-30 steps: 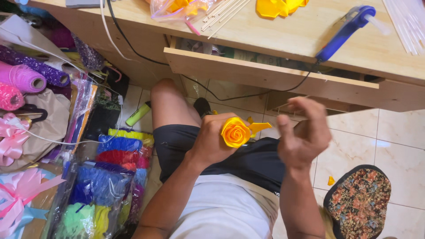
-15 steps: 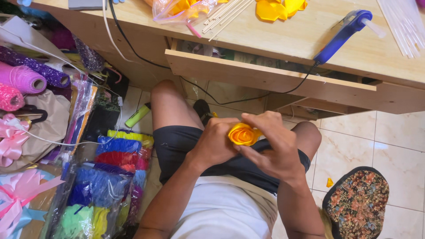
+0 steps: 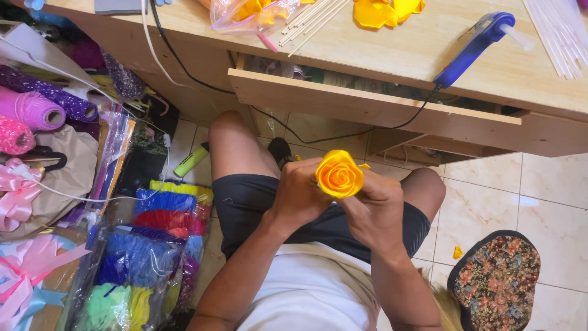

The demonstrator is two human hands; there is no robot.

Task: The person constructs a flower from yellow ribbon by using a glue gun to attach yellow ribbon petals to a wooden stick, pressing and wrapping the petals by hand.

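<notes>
Fingers of my left hand point(image 3: 301, 191) and right hand point(image 3: 375, 211) close around the yellow ribbon rose point(image 3: 339, 174), which sits just above my fingertips, over my lap. I judge both grips keep its coiled petals from unrolling.

I have just one view, from the camera worn on the head, so nothing overlaps with a second angle. It looks steeply down past the chest and lap to the tiled floor point(image 3: 551, 196), facing forward enough to catch the wooden desk point(image 3: 392, 55) along the top edge. It sits close: the left hand point(image 3: 300, 193) and right hand point(image 3: 376, 211) fill the centre, with forearms running out at the bottom.
</notes>
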